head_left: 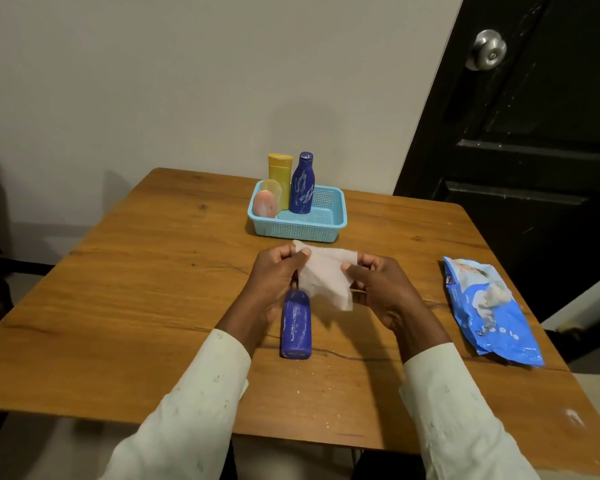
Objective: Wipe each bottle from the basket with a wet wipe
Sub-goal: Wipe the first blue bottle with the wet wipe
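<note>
White wet wipe (326, 277) stretched between left hand (278, 271) and right hand (383, 284), fingers pinching it. Blue bottle (296, 329) on table (136, 289), seemingly unwiped; three remain in basket (300, 226).

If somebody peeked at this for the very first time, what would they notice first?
Probably the white wet wipe stretched between the left hand and the right hand in the middle of the wooden table. Just under it, a blue bottle lies on its side. Farther back, a light blue basket holds a yellow bottle, another blue bottle and a pinkish one, and a blue wipes pack lies at the right.
</note>
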